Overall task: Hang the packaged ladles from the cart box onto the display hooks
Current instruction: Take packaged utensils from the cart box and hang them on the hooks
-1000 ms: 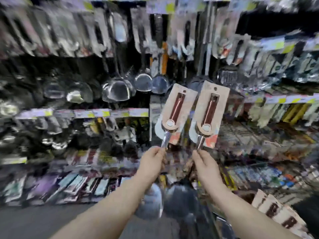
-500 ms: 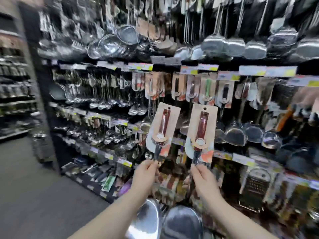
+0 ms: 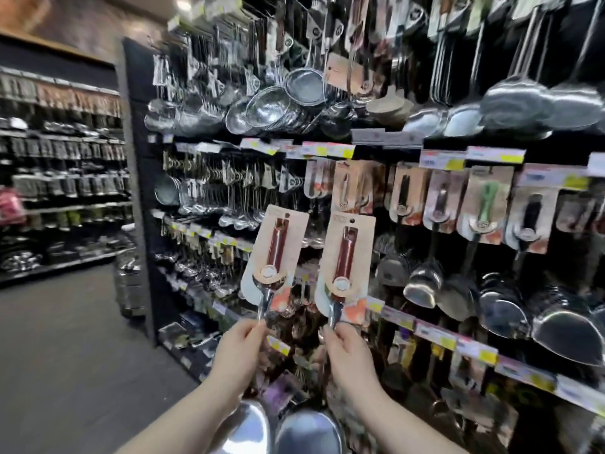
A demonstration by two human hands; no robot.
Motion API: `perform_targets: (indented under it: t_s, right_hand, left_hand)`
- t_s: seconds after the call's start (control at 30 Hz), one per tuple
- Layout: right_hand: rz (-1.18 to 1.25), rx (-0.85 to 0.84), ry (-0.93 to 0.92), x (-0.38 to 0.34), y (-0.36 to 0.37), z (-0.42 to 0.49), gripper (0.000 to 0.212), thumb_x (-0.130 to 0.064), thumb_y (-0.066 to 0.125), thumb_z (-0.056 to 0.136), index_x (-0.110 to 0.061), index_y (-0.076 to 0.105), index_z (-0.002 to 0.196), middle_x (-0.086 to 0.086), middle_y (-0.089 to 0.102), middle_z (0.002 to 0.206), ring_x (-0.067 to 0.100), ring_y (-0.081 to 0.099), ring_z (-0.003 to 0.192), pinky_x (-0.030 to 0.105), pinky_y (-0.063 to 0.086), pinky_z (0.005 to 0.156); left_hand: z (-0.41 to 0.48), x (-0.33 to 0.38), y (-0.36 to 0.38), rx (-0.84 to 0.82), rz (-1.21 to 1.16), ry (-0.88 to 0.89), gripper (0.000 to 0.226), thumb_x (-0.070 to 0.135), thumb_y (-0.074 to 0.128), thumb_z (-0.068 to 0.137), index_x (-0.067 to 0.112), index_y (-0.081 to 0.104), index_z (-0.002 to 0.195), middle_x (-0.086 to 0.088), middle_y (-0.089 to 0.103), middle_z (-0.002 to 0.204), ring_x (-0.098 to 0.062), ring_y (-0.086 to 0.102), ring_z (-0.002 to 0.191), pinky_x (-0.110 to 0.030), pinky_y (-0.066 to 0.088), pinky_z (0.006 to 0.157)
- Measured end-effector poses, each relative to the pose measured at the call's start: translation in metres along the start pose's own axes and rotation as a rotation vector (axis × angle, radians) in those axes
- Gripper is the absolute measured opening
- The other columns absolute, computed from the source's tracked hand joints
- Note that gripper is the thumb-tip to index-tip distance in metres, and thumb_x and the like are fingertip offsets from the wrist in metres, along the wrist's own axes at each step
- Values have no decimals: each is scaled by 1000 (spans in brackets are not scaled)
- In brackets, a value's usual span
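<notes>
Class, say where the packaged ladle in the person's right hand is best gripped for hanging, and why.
Grip the right-hand ladle by its bare steel shaft just below the card, from underneath: that leaves the card's top hang hole free for hanging.

Two bare forearms rise from the bottom edge, the left forearm slanting toward one o'clock and the right forearm toward eleven. The left hand, its back to the camera, pinches the steel shaft of the left red-handled carded ladle. The right hand, at its three o'clock and apart from it, curls round the shaft of the right red-handled carded ladle.
</notes>
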State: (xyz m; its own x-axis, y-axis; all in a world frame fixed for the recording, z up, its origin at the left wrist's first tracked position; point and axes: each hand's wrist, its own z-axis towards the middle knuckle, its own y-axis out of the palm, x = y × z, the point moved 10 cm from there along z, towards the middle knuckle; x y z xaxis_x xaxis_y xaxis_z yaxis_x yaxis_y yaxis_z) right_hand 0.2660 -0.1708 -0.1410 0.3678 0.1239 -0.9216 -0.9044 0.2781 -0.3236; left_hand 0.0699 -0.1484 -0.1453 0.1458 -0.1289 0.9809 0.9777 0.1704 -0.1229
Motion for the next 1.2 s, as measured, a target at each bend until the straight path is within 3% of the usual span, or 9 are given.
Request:
perform_targets:
  t_s: [0.17,0.33,0.57,0.7,0.83,0.93,1.0,1.07,1.2]
  right_hand:
    - [207,-61,53,4,24,73,25,-19,46,96,-12,45,72,6,54,56,18,55,53,36,52,59]
    - [236,-74,25,4,20,137,18,-20,45,97,-9,49,83,2,56,54,7,56,45,17,46,45]
    - [267,-8,41,24,-3,194,15,-20,46,96,-14,51,83,-1,54,47,8,56,45,18,47,45]
    - [128,118,30,31,-29,219,28,-24,43,97,-9,55,75,3,61,55,15,61,56,33,50,60]
    - [73,209,0,27,-44,241,32,-20,44,96,-11,51,67,0,56,48,6,56,41,15,44,45]
    - [56,273,-20,20,-49,256,31,-21,46,96,-12,54,68,1,58,46,15,59,47,31,53,56]
    - [59,314,-17,16,-53,266,30,-19,46,96,-11,54,68,2,58,45,13,58,45,26,52,51]
    - [65,376,-4,11,-53,278,30,-17,45,96,-10,54,68,1,58,45,10,56,41,19,48,45]
    - [137,478,25,4,-51,299,27,-14,43,97,-4,53,73,6,55,47,11,53,39,21,49,44]
  left_hand:
    - [77,8,13,37,21,23,32,20,49,93,10,58,64,1,54,46,-4,46,32,-14,36,35]
    - [137,16,45,26,11,35,36,27,51,93,9,56,61,1,52,42,-7,46,30,-20,37,34]
    - [189,13,99,-70,-25,51,32,24,53,92,9,58,64,2,56,47,-11,52,36,-20,38,38]
    - [215,19,131,-156,-62,58,30,22,54,91,5,59,67,2,54,41,-9,48,34,-18,35,35]
    - [241,29,163,-266,-99,90,24,20,53,92,10,59,70,2,59,46,-11,57,41,-25,44,43]
    - [261,36,182,-332,-110,116,27,20,53,91,9,56,67,-3,55,53,-11,54,39,-22,42,40]
    - [273,42,191,-373,-139,123,28,19,53,91,9,55,66,-1,54,48,-10,53,35,-17,39,38]
    - [290,48,199,-445,-168,138,28,18,53,92,8,55,66,0,55,47,-14,51,37,-23,41,44]
    - [317,48,207,-550,-215,153,28,19,51,93,9,54,67,4,54,43,-13,49,36,-21,42,40]
